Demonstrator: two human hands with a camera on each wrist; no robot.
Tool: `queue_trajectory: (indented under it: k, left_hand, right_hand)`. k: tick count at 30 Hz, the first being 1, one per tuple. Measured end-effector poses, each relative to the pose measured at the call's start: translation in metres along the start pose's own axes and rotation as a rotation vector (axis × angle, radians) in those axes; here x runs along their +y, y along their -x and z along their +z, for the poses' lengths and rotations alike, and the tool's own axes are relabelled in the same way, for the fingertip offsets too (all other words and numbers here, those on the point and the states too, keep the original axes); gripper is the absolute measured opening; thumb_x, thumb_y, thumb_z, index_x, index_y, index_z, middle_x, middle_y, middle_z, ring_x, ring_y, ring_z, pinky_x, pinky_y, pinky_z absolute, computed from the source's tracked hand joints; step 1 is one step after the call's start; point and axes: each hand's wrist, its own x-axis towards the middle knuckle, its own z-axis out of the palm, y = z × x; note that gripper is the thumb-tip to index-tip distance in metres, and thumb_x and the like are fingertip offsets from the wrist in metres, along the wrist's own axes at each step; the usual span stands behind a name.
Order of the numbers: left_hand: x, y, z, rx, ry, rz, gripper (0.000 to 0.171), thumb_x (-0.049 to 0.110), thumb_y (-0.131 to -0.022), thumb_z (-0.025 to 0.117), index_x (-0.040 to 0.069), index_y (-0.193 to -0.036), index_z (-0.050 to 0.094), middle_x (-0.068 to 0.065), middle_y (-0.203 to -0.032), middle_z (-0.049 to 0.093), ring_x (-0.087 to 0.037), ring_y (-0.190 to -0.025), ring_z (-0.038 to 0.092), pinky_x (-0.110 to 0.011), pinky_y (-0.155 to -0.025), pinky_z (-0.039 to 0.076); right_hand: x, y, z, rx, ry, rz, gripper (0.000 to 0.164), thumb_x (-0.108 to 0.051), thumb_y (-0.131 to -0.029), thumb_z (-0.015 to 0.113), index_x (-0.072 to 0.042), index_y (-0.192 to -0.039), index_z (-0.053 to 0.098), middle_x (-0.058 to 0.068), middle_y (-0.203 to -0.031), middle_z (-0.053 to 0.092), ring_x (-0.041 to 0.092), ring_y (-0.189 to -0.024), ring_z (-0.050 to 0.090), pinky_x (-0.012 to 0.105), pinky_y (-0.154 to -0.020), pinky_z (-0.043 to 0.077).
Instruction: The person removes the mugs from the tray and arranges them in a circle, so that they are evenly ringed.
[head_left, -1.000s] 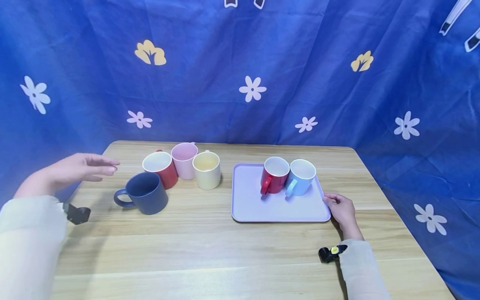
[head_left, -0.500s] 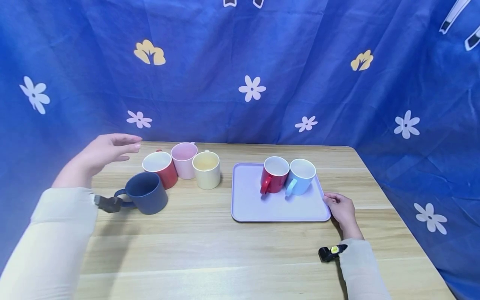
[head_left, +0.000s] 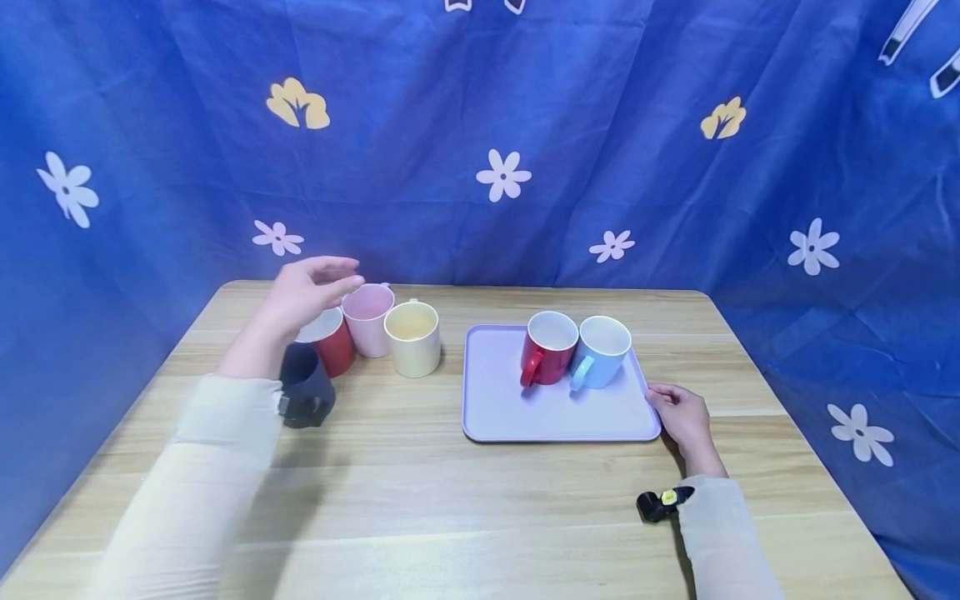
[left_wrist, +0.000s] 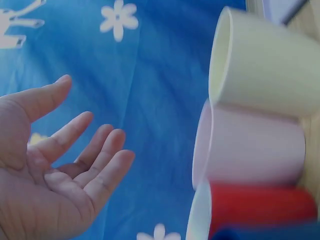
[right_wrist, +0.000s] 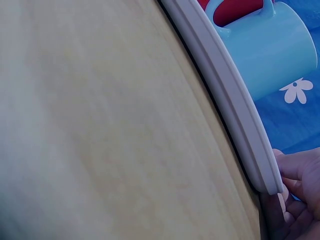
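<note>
My left hand (head_left: 303,296) hovers above the left group of mugs, fingers spread and holding nothing. Its fingertips overlap the rim of a pink mug (head_left: 371,329) in the head view; the left wrist view shows them apart from it. A cream mug (head_left: 417,354) stands to the pink one's right. On the left, a red mug (head_left: 337,348) and a dark blue mug (head_left: 315,385) are partly hidden by the left arm. My right hand (head_left: 682,421) pinches the right edge of a lilac tray (head_left: 491,412), thumb at the rim (right_wrist: 270,172).
On the tray a second red mug (head_left: 551,363) and a light blue mug (head_left: 604,367) stand side by side, handles toward me. The wooden table (head_left: 450,508) reaches back to a blue curtain (head_left: 420,200) with flowers.
My left hand has moved right, from left of the mugs to over the red and pink ones. The right hand, tray and mugs stay where they were.
</note>
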Motion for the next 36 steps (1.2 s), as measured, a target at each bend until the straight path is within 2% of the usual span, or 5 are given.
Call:
queue_trajectory:
  k: [9,15,24,31,36]
  left_hand:
    - [0.016,-0.003,0.049,-0.094,0.16,0.054,0.044,0.016,-0.091,0.066,-0.004,-0.129,0.054,-0.023,-0.125,0.057,-0.024,-0.106,0.059,-0.035,-0.089,0.049]
    - [0.02,0.0,0.076,-0.142,0.125,0.079,0.041,0.014,-0.091,0.065,-0.004,-0.126,0.056,-0.021,-0.124,0.058,-0.031,-0.111,0.057,-0.04,-0.092,0.046]
    - [0.015,0.001,0.126,-0.219,0.16,0.118,0.039,0.013,-0.089,0.067,-0.006,-0.122,0.059,-0.023,-0.117,0.062,-0.031,-0.104,0.061,-0.035,-0.087,0.049]
    - [0.01,0.0,0.163,-0.287,0.187,0.056,0.037,0.015,-0.087,0.069,-0.003,-0.119,0.062,-0.017,-0.108,0.066,-0.026,-0.098,0.062,-0.033,-0.081,0.051]
    - [0.007,-0.001,0.185,-0.366,0.191,0.028,0.039,0.015,-0.087,0.07,-0.004,-0.12,0.062,-0.013,-0.105,0.066,-0.024,-0.096,0.061,-0.036,-0.081,0.051]
  right_hand:
    - [0.0,-0.001,0.002,-0.001,-0.005,-0.003,0.031,-0.021,-0.094,0.061,0.002,-0.115,0.065,0.014,-0.102,0.066,0.022,-0.092,0.058,0.019,-0.067,0.044]
    - [-0.001,-0.001,0.003,-0.001,-0.008,-0.012,0.031,-0.02,-0.094,0.061,0.002,-0.114,0.065,0.014,-0.102,0.066,0.021,-0.092,0.058,0.016,-0.064,0.043]
    - [-0.001,0.0,0.002,-0.004,-0.006,-0.009,0.03,-0.019,-0.094,0.061,0.002,-0.114,0.066,0.014,-0.1,0.066,0.02,-0.089,0.058,0.016,-0.063,0.043]
    - [0.0,-0.001,0.001,0.015,-0.008,-0.014,0.029,-0.019,-0.093,0.062,0.002,-0.113,0.066,0.012,-0.098,0.068,0.014,-0.084,0.058,0.017,-0.065,0.045]
    - [-0.001,-0.001,0.0,0.009,-0.005,-0.016,0.03,-0.02,-0.094,0.061,0.002,-0.113,0.066,0.011,-0.099,0.067,0.014,-0.085,0.058,0.015,-0.064,0.044]
